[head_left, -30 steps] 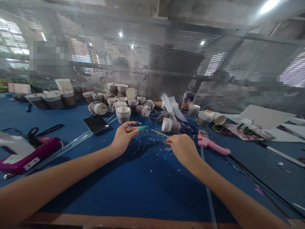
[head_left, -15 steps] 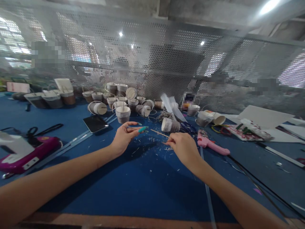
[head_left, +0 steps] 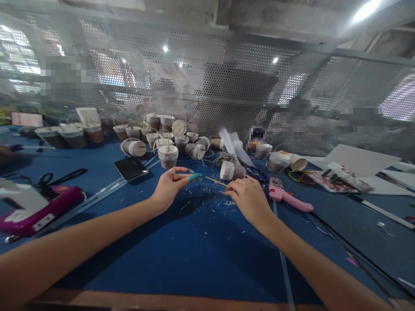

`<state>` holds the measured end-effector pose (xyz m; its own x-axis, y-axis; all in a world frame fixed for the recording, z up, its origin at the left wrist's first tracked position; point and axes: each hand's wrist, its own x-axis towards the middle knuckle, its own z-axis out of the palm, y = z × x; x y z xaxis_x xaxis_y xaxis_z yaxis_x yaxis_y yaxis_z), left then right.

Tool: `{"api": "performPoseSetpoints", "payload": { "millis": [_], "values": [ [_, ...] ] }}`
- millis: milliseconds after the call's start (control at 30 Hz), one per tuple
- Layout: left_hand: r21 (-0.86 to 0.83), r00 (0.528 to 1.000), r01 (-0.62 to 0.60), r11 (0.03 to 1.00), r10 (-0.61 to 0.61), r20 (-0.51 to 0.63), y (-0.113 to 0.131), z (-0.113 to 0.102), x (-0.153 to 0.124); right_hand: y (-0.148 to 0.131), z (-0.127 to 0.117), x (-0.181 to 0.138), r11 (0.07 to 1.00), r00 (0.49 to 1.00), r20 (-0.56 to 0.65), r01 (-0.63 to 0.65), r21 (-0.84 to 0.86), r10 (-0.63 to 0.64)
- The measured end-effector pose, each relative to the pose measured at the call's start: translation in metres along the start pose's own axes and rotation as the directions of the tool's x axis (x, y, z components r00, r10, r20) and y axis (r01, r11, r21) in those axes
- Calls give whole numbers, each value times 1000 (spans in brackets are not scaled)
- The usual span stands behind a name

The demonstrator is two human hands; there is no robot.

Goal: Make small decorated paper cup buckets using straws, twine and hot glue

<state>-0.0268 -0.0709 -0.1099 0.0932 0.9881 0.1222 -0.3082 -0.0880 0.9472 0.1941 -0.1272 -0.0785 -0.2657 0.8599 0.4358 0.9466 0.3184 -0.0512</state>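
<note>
My right hand (head_left: 249, 196) pinches a thin brown stick-like strip (head_left: 215, 180), which points left toward my other hand. My left hand (head_left: 170, 190), with long teal nails, is closed with thumb against fingers; whatever may lie between them is too small to make out. A small gap separates the left fingertips from the strip's tip. Just behind the right hand a wrapped paper cup (head_left: 231, 171) lies on its side. Behind the left hand stands another wrapped cup (head_left: 168, 156). Pale scraps (head_left: 205, 190) are scattered on the blue table (head_left: 181, 263) beneath both hands.
Several handled cups (head_left: 164, 134) crowd the back. A phone (head_left: 131, 168) and a purple power strip (head_left: 42, 211) lie left; a pink glue gun (head_left: 290, 199) with its cord lies right. At the far left edge another person's hand (head_left: 6, 150) shows beside a thin tool.
Both my hands stay nearly in place; the right fingers have shifted slightly left along the strip. Another person's hand has come into view at the left edge.
</note>
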Motion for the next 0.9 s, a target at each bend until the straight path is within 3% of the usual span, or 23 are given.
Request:
{"api": "performPoseSetpoints", "payload": {
  "millis": [233,400,567,900],
  "values": [
    [-58,999,-20,998,17,-51,2,0,2,-1,0,-2,1000,998,61,-2,-13,3],
    [-78,1000,-12,997,10,-28,-2,-1,5,-6,1,-4,996,986,144,-87,-22,90],
    [-87,1000,5,996,-6,-8,-2,-1,4,-7,-4,-4,990,988,57,-144,-13,144],
    [-117,998,56,992,-53,23,2,3,-1,1,-2,-5,999,995,-102,-10,-42,6]
  ]
}}
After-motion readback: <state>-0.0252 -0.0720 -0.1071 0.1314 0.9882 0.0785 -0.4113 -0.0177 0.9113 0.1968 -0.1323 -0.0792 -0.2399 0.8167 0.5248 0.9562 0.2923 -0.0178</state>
